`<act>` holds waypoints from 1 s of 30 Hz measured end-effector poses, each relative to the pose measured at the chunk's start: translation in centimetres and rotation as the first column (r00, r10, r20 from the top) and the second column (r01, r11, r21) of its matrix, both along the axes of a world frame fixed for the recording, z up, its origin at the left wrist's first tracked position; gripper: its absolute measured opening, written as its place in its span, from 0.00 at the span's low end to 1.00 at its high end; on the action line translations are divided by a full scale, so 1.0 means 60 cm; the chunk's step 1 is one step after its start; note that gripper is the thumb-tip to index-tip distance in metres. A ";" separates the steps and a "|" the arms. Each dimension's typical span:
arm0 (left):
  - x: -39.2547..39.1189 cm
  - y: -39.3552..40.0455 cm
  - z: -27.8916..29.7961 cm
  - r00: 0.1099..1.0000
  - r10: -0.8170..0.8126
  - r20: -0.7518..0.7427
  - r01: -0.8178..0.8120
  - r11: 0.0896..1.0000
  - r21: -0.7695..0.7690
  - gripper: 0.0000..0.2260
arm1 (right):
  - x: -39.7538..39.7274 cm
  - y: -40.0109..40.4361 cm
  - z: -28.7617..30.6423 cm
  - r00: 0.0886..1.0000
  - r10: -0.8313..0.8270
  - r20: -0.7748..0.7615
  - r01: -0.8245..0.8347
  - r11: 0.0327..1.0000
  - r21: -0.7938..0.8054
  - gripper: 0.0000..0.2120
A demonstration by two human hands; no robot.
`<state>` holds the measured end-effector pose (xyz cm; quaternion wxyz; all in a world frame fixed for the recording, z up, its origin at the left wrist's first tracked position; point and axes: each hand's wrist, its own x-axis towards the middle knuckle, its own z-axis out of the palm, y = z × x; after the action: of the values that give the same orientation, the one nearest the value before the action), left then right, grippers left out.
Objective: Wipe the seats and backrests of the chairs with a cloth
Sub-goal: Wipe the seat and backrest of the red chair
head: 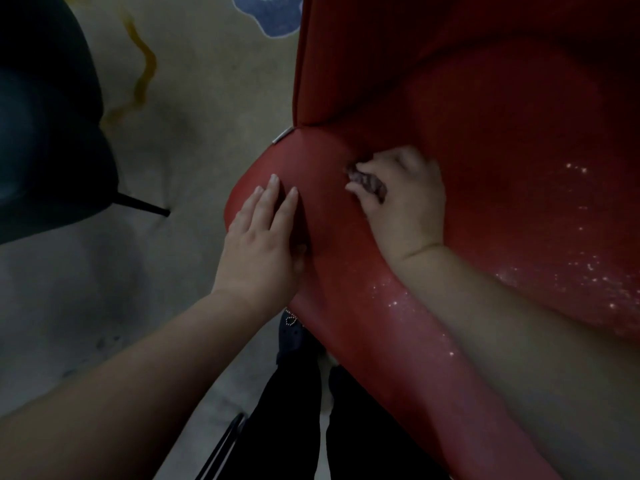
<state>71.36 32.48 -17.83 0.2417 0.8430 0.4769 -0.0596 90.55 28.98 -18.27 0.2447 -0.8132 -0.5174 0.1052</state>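
A red upholstered chair point(502, 133) fills the right half of the view, seen from above, its seat speckled with shiny flecks. My right hand point(405, 199) grips a small crumpled brownish cloth point(369, 183) and presses it against the seat near the left corner, close to the seam with the backrest. My left hand point(263, 237) lies flat with straight fingers on the chair's rounded left edge, a hand's width left of the cloth. Most of the cloth is hidden under my right fingers.
A dark green chair point(45, 116) with a thin black leg stands at the left. A beige carpet point(194, 98) with yellow and blue patterns covers the floor between the chairs. My dark trousers and a shoe point(294, 341) show below the red seat.
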 end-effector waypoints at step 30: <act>0.035 -0.030 0.005 0.999 -0.029 -0.041 0.030 0.999 0.033 0.32 | -0.119 -0.217 0.001 0.997 0.074 -0.013 -0.074 0.997 -0.020 0.11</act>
<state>73.46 30.67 -17.54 0.2170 0.8525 0.4700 -0.0722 83.39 15.98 -18.24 0.2356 -0.7952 -0.5447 0.1243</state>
